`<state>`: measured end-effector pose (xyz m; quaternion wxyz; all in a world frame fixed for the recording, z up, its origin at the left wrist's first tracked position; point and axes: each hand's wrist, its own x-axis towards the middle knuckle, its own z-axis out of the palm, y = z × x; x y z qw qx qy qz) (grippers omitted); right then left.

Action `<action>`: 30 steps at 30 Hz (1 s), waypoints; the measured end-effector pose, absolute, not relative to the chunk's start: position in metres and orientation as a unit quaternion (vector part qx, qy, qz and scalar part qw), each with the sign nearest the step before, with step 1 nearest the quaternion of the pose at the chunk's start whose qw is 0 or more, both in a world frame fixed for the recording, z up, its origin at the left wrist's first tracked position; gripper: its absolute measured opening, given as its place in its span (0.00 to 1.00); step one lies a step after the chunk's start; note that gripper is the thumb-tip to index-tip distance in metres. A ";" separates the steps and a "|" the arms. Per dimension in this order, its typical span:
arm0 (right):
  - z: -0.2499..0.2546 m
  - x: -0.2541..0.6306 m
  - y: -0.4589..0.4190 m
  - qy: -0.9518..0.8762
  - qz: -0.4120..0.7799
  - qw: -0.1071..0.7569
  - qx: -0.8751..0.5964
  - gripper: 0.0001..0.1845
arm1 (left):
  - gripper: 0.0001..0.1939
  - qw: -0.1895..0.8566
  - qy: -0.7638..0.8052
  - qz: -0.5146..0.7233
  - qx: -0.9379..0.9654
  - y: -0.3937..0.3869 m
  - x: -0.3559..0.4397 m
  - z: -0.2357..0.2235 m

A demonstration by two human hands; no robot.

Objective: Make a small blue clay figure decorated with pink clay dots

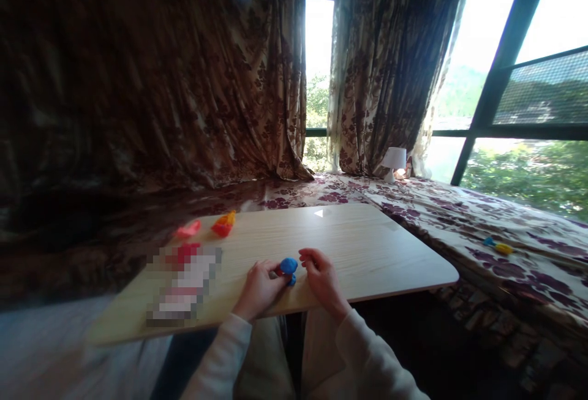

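Observation:
My left hand [261, 286] is closed around a small blue and red piece at the table's near edge. The blue part of this piece [288, 265] has a rounded, cap-like top with a smaller blue bit below it. A little red shows by my fingertips; what the piece is made of I cannot tell. Just to the right, apart from the piece, my right hand [320, 274] is raised with loosely bent fingers and nothing visible in them. Both hands are over the pale wood-grain table [362, 253].
Red and yellow piece [223, 224], pink-red piece [188, 228] and a blurred-out flat object [186, 290] lie on the table's left side. Right of the table, a blue and yellow item [498, 245] rests on the flowered cover [528, 277]. A white lamp [395, 159] stands behind.

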<state>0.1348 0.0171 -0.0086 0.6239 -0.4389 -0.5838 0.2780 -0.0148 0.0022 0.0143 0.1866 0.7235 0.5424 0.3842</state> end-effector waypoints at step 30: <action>-0.019 0.138 0.022 -0.585 0.287 0.613 -0.447 0.13 | 0.13 0.065 0.626 0.473 0.616 0.002 -0.115 0.040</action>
